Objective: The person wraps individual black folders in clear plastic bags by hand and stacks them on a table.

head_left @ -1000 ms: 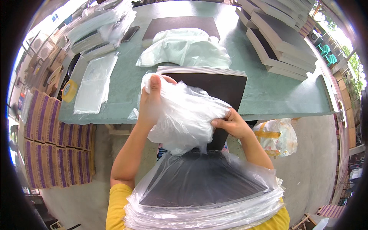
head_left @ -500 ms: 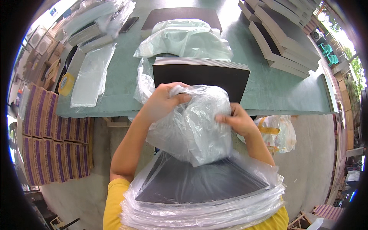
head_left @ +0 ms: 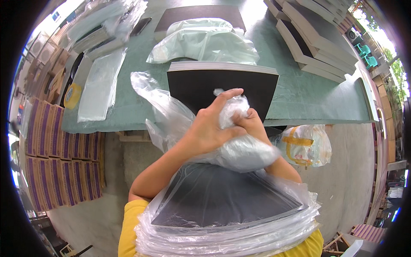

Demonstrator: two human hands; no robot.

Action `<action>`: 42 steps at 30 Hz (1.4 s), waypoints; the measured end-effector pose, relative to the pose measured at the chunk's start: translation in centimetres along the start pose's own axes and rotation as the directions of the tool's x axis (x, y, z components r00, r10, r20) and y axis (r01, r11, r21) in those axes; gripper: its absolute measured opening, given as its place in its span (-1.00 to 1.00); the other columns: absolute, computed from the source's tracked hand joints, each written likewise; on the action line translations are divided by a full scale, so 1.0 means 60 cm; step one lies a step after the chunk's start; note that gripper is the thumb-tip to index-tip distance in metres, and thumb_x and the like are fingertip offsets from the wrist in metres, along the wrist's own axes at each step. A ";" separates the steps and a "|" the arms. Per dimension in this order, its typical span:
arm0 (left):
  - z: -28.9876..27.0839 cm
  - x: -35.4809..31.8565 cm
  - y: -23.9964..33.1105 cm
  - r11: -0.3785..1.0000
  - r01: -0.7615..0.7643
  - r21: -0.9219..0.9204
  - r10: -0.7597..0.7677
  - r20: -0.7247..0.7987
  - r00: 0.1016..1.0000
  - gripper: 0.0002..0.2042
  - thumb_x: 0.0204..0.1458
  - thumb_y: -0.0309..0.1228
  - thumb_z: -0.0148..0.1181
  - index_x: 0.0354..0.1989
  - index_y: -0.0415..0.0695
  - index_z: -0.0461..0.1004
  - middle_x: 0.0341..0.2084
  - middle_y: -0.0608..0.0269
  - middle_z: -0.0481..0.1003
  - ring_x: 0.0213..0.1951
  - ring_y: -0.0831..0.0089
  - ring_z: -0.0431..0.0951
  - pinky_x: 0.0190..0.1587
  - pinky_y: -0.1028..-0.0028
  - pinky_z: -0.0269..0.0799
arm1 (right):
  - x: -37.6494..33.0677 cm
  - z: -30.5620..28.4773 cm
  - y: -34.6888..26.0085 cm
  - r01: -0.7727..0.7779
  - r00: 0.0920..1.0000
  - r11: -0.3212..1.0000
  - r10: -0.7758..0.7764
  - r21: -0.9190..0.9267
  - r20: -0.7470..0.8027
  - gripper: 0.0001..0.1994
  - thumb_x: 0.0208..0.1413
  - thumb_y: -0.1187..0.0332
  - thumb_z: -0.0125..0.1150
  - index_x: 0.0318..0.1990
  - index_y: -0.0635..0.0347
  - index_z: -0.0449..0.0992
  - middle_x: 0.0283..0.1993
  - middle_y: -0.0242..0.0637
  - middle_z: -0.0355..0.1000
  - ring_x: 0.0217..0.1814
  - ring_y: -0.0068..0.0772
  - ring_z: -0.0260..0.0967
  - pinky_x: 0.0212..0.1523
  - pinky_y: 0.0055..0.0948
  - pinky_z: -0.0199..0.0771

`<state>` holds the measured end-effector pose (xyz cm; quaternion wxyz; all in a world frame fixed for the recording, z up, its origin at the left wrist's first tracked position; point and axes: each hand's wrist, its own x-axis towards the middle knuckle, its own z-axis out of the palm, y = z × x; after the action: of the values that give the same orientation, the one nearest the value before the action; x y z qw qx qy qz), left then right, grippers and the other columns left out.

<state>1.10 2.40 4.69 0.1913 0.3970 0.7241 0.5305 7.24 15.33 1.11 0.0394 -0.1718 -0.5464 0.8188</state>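
A big clear plastic bag (head_left: 252, 152) covers a dark flat panel (head_left: 227, 195) against my front, with several crinkled plastic layers along the near edge. My left hand (head_left: 209, 128) curls around the gathered bag mouth, index finger stretched along it and thumb across its base. Close by on the right, my right hand (head_left: 251, 124) grips the same bunched plastic, its fingertips partly hidden. Just beyond both hands, a stack of black boards (head_left: 188, 85) with pale edges sits at the table's front. Loose clear plastic film (head_left: 171, 105) trails beside that stack, left of my hands.
On the green table (head_left: 137, 94), pale plastic (head_left: 205, 43) lies before a dark board (head_left: 201, 15). Flat bags (head_left: 100, 85), yellow tape (head_left: 72, 95) and a phone (head_left: 141, 26) are left. Black-and-white panels (head_left: 317, 38) pile right. Cartons (head_left: 64, 150) and a taped bundle (head_left: 306, 143) stand below.
My hands have come together at the bag's mouth, the left moving right. The puffed bag top has been squeezed into a narrow bunch, and loose film at the left has swung outward.
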 end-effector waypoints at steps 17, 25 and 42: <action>-0.128 -0.167 -0.208 0.871 0.348 -0.345 -0.474 -0.413 0.777 -0.79 -0.02 -0.46 0.01 -0.24 -0.29 0.42 -0.38 0.26 0.46 -0.33 0.50 0.43 -0.23 0.55 0.31 | -0.025 -0.175 -0.031 0.055 0.960 0.857 0.096 0.513 -0.264 -0.79 0.02 0.22 0.08 -0.28 0.15 0.39 -0.39 -0.32 0.39 -0.41 -0.50 0.35 -0.39 -0.50 0.41; -0.191 -0.182 -0.153 0.985 0.129 0.115 0.013 -0.793 0.609 -0.88 -0.20 -0.66 -0.07 -0.46 -0.25 0.36 -0.46 0.22 0.45 -0.42 0.53 0.44 -0.36 0.54 0.36 | -0.038 -0.144 -0.017 -0.190 0.939 0.963 0.122 0.191 0.320 -0.87 -0.02 0.37 0.12 -0.33 0.22 0.41 -0.40 -0.31 0.41 -0.39 -0.52 0.37 -0.35 -0.55 0.40; -0.074 -0.098 -0.076 0.953 0.240 -0.187 -0.250 -0.033 0.968 -0.91 -0.16 -0.49 0.18 -0.48 -0.19 0.42 -0.62 0.37 0.43 -0.51 0.62 0.38 -0.46 0.56 0.28 | -0.013 -0.030 -0.013 -0.066 0.855 0.920 -0.147 0.385 0.497 -0.55 0.08 -0.06 -0.18 -0.57 0.13 0.36 -0.75 -0.54 0.08 -0.72 -0.68 0.01 -0.73 -0.63 0.00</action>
<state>-0.13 -5.49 1.25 0.2708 0.2700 0.7213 0.5775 8.46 17.06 1.38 -0.0578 0.0773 -0.3668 0.9253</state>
